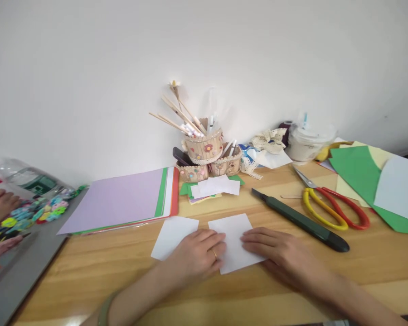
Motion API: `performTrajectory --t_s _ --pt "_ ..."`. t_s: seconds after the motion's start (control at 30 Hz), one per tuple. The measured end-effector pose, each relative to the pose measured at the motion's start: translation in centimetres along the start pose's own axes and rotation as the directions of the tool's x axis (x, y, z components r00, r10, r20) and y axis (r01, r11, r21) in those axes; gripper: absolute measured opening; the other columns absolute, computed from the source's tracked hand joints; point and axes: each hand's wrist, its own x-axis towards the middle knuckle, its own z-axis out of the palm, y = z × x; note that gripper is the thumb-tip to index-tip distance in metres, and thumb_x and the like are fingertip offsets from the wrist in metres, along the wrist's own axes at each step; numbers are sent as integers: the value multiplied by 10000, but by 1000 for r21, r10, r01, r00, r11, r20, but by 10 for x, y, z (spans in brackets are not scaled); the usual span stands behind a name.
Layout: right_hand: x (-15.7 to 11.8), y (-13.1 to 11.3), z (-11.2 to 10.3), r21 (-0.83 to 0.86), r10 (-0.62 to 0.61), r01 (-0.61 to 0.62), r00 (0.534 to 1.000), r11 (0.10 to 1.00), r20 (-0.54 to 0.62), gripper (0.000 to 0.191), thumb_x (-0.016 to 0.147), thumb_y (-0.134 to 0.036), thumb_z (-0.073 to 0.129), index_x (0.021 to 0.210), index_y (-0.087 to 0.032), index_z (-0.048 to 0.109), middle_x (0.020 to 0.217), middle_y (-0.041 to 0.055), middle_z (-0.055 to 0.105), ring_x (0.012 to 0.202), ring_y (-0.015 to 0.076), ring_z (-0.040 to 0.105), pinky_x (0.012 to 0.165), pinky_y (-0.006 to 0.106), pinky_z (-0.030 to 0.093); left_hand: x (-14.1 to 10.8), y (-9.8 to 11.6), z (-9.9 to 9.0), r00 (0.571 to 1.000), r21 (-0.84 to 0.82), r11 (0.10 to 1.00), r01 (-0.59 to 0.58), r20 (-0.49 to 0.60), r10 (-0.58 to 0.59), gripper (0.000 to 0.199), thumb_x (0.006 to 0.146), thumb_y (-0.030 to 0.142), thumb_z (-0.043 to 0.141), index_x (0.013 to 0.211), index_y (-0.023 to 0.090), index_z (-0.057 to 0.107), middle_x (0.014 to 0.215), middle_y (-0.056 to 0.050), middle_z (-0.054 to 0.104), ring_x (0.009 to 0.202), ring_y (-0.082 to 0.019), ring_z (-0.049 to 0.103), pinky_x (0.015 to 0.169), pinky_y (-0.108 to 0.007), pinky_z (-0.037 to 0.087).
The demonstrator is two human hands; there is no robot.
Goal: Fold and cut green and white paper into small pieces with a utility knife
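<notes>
A white piece of paper (236,240) lies at a slight angle on the wooden table in front of me. My left hand (200,251), wearing a ring, grips its left edge with fingers bent together. At the right edge, the fingers of my right hand (275,249) rest over the paper, with the thumb low and partly hidden. A second white paper piece (172,234) sits flat just left, its lower corner partly covered by my left hand. To the right of the papers lies a dark green craft knife (299,222).
Scissors (329,203) with yellow and red handles lie right of the knife. Coloured sheets (125,194) are stacked at left. Behind stand decorated holders (204,147) and paper scraps (216,186). Another person's hand (0,206) is by colourful trinkets at far left; green paper (355,165) lies right.
</notes>
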Motion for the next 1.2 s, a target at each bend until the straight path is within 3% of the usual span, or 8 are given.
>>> performTrajectory --t_s 0.1,0.17,0.3,0.5,0.77,0.93,1.1,1.2 --pt "-3 1 1 69 77 -79 997 995 26 314 867 -112 481 1076 -210 693 1113 81 698 1041 193 640 888 347 529 3 0 -7 996 -55 998 38 77 -34 572 833 632 561 1082 123 641 1183 -151 667 1056 -289 641 855 -394 552" --pt "-1 1 2 117 153 -155 988 981 25 269 877 -142 501 1030 -232 704 1057 58 713 991 183 650 850 328 535 5 3 -13 989 -92 992 90 129 -78 602 785 675 585 1041 134 656 1128 -141 680 965 -289 663 756 -381 570" --pt "7 4 12 140 375 -370 927 918 -8 176 896 -237 521 928 -218 693 929 41 723 841 170 669 743 289 536 13 5 -15 954 -222 931 291 145 -264 245 938 329 514 844 187 691 897 -51 696 805 -202 649 688 -298 534" --pt "16 9 34 74 579 -574 810 815 -94 435 887 -349 503 1266 -136 526 809 62 702 615 193 651 507 294 490 27 -6 -9 799 -290 745 601 207 -564 224 897 213 509 993 211 711 784 -23 721 674 -188 637 639 -280 488" --pt "20 7 36 83 630 -624 767 777 -125 339 904 -357 438 1178 -174 518 796 50 683 623 183 652 525 287 493 43 -19 -3 668 -224 631 743 309 -677 189 870 247 553 885 250 741 683 12 731 599 -197 654 588 -266 431" --pt "22 6 30 158 623 -605 775 780 -105 216 902 -350 457 1040 -218 559 785 22 681 614 159 648 537 271 508 49 -25 -1 630 -231 588 775 361 -688 140 859 250 567 837 240 705 673 16 716 620 -199 651 608 -272 426" --pt "21 6 35 59 588 -585 800 809 -121 146 912 -330 448 901 -239 562 755 9 648 590 153 628 511 271 483 43 -26 0 592 -259 533 805 394 -703 114 820 218 567 926 218 611 620 38 664 573 -179 625 552 -251 420" --pt "21 5 38 -23 606 -614 784 789 -132 118 899 -330 453 857 -237 512 678 -7 600 534 157 595 460 275 446 33 -28 4 607 -286 535 795 379 -699 67 814 201 544 868 220 579 624 38 656 567 -168 621 554 -248 425"
